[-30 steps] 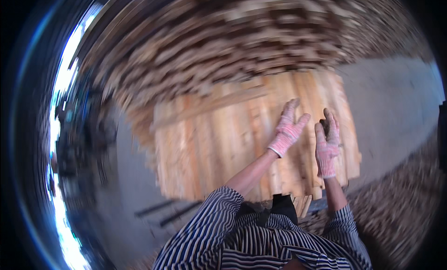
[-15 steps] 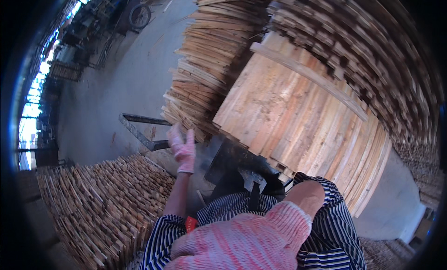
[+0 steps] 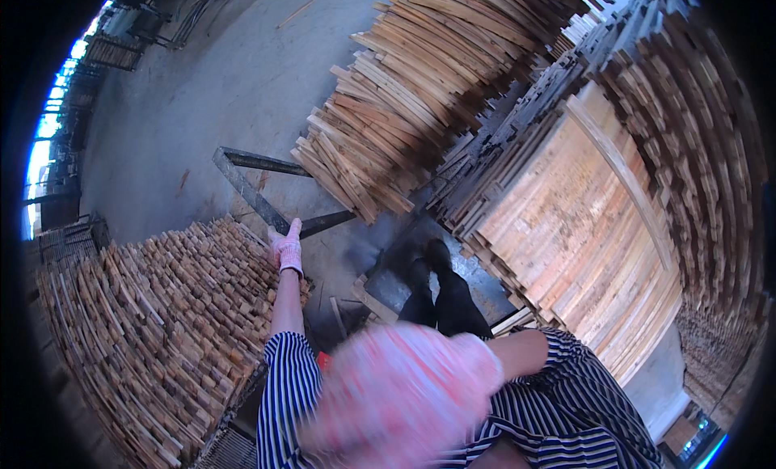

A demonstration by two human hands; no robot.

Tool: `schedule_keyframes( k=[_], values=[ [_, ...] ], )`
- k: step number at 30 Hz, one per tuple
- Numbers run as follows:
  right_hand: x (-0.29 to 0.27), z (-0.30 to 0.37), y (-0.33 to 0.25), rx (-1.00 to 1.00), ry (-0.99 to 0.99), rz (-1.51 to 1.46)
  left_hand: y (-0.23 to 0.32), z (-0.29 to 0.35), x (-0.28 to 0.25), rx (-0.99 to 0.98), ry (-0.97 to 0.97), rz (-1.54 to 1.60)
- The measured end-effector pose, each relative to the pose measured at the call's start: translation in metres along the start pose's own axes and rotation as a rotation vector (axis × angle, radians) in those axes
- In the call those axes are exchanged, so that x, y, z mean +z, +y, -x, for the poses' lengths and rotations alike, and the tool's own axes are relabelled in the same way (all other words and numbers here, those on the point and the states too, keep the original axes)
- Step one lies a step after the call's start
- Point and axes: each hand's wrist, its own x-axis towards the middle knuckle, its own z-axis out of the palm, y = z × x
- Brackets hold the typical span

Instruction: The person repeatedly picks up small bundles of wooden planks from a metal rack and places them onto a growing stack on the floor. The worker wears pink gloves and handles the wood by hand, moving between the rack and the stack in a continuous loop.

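Observation:
My left hand (image 3: pixel 286 249), in a pink and white knitted glove, reaches out beside the lower corner of a dark metal frame (image 3: pixel 257 200). Its thumb and fingers look apart, and nothing shows in them; whether it touches the frame I cannot tell. Close to the camera, my right hand (image 3: pixel 404 392), gloved alike, is smeared by motion, so its fingers cannot be made out. Loose thin wooden strips (image 3: pixel 376 137) lie piled on the frame's far end. To the right, a wide stack of wooden boards (image 3: pixel 566 226) has one narrow strip (image 3: pixel 618 174) lying across its top.
At the lower left stands a dense stack of wooden strips (image 3: pixel 153 315). Tall board stacks (image 3: pixel 687 145) rise along the right. Below, my feet are on a grey metal-looking surface (image 3: pixel 485 287). Grey concrete floor (image 3: pixel 202 89) spreads at the far left, with racks (image 3: pixel 117 52) along its edge.
My view has shifted, so the wood stacks appear farther right. My left hand has moved from near the loose strips to the frame's lower corner. The right hand has moved and blurred.

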Motion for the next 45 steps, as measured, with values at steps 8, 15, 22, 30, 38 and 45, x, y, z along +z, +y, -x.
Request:
schedule_keyframes(
  k=[8, 15, 22, 30, 38, 45],
  values=[
    [0.021, 0.159, 0.354, 1.220, 0.245, 0.392, -0.001, -0.022, 0.067, -0.073, 0.244, -0.132],
    [-0.053, 0.371, 0.528, 1.811, -0.054, 0.600, -0.002, -0.010, 0.083, 0.263, 0.579, -0.175],
    [-0.095, 0.445, 0.631, 1.830, -0.244, 0.713, -0.041, 0.074, 0.249, 0.499, -0.079, 0.231],
    [-0.068, 0.508, 0.727, 1.828, -0.510, 0.712, -0.170, -0.020, 0.513, -0.455, -0.569, 0.514],
    [-0.048, 0.579, 0.773, 1.702, -0.307, 0.733, -0.146, -0.152, 0.586, -0.004, 0.068, 0.131],
    [-0.057, 0.616, 0.768, 1.514, -0.686, 0.334, -0.139, -0.166, 0.573, -0.456, -0.617, 0.666]
  ],
)
